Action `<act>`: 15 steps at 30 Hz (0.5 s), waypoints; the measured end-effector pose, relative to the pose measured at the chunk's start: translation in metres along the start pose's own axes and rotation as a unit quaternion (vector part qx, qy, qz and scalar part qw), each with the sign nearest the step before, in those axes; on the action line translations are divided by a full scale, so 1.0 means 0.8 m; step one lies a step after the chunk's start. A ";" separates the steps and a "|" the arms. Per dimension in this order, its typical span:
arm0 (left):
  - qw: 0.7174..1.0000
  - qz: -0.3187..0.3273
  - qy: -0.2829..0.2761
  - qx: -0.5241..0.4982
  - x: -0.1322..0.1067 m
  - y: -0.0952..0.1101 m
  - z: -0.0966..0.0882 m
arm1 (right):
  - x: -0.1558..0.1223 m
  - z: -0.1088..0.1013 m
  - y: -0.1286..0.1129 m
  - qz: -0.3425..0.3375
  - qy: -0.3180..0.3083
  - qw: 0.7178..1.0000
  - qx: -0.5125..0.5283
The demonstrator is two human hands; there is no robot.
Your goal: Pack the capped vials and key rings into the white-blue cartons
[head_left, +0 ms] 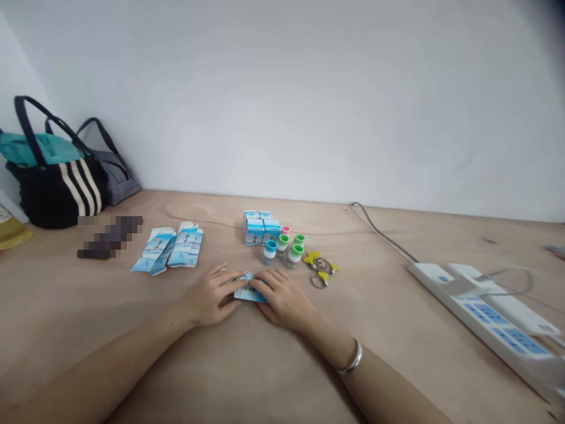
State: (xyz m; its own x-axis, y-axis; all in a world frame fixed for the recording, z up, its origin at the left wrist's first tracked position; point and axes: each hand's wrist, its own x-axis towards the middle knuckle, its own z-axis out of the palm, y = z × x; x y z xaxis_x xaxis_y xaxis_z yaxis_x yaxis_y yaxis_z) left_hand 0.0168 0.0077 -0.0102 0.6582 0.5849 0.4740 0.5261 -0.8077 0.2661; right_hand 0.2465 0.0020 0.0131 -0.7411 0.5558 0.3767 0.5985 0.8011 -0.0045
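Note:
Both my hands rest on the wooden table [397,330] and meet over a small blue and white carton [248,292]. My left hand [210,296] grips its left side with curled fingers. My right hand [282,299], with a silver bangle on the wrist, holds its right side. Just beyond them stand several small vials with green, teal and pink caps [285,247]. Behind the vials sits a stack of small blue and white boxes [261,227]. Flattened cartons of the same kind [171,248] lie to the left.
A yellow-handled tool with metal rings [321,268] lies right of the vials. White power strips [494,315] with a grey cable occupy the right side. A striped black tote bag [55,179] and a grey bag [112,174] stand at the back left against the wall.

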 end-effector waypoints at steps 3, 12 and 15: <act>1.000 0.018 -0.016 0.009 -0.004 -0.003 0.007 | -0.003 0.002 -0.001 -0.025 -0.031 0.999 0.019; 0.986 -0.058 0.128 -0.089 0.006 0.002 -0.002 | 0.000 -0.022 0.009 0.119 0.128 0.947 0.270; 0.977 -0.111 0.142 -0.117 0.011 0.004 -0.003 | 0.004 -0.019 0.013 0.183 0.139 0.927 0.296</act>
State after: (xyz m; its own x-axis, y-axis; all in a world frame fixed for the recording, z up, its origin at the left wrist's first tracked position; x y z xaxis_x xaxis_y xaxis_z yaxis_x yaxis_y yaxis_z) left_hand 0.0231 0.0101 -0.0036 0.3484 0.7306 0.5872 0.4805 -0.6771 0.5573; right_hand 0.2550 0.0089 0.0281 -0.3653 0.8009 0.4744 0.4616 0.5984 -0.6548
